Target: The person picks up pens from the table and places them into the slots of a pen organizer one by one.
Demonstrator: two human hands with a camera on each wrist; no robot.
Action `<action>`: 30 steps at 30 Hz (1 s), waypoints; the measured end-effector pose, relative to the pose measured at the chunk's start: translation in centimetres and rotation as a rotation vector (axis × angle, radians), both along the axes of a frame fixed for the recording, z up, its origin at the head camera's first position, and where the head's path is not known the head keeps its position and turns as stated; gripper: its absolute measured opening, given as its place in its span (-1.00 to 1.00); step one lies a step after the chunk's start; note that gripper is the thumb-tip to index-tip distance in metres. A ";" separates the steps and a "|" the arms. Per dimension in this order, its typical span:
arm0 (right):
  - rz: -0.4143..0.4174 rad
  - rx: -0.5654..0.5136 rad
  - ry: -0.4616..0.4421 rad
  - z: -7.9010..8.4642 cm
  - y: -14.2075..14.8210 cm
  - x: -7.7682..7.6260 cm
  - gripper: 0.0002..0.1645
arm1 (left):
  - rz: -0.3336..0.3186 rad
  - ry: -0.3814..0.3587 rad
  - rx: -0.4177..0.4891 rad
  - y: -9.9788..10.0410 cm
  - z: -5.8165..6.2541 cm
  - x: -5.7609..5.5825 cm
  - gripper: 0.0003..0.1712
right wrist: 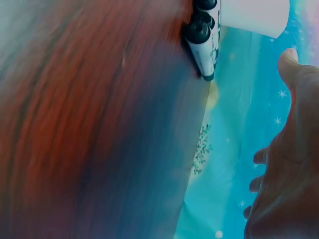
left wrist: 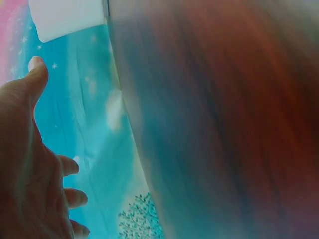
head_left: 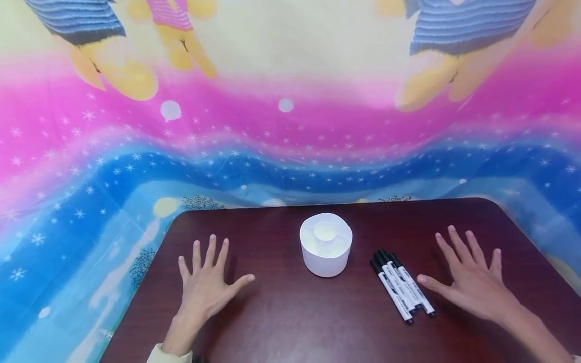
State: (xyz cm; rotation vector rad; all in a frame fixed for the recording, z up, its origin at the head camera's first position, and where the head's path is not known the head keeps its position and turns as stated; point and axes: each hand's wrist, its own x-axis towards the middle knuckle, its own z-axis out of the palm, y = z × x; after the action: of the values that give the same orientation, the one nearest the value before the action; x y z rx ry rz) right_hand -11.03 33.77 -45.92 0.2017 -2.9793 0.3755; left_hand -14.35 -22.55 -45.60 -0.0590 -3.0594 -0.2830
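Both hands lie flat with fingers spread on the dark wooden table (head_left: pixel 281 322), holding nothing: the left hand (head_left: pixel 206 285) toward the left edge, the right hand (head_left: pixel 474 282) toward the right edge. Three black-capped markers (head_left: pixel 401 285) lie touching side by side just beside the right thumb, near the white round container (head_left: pixel 325 250) at mid-table; open tabletop runs to the near edge. Both wrist views are blurred, the container cropped at their top edges.
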 end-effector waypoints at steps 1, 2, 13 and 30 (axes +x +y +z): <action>0.004 -0.001 -0.006 0.0 -0.2 -0.1 0.39 | -0.005 -0.004 0.006 0.3 0.1 -0.1 0.37; 0.008 -0.005 -0.010 0.0 -0.3 -0.3 0.39 | -0.011 -0.003 0.016 0.7 0.2 -0.2 0.36; 0.083 -0.086 -0.048 -0.3 -1.6 -0.9 0.35 | -0.101 0.026 0.051 6.0 1.6 -1.7 0.39; 0.106 -0.166 -0.108 -0.5 -2.3 -1.3 0.36 | -0.245 0.068 0.291 10.6 2.9 -2.9 0.32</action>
State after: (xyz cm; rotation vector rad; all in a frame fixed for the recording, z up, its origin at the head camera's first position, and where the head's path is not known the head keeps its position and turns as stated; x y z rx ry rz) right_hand -12.37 31.45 -46.40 0.3327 -3.0292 0.6631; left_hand -17.28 -11.97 -42.75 -0.4184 -2.9073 -0.7204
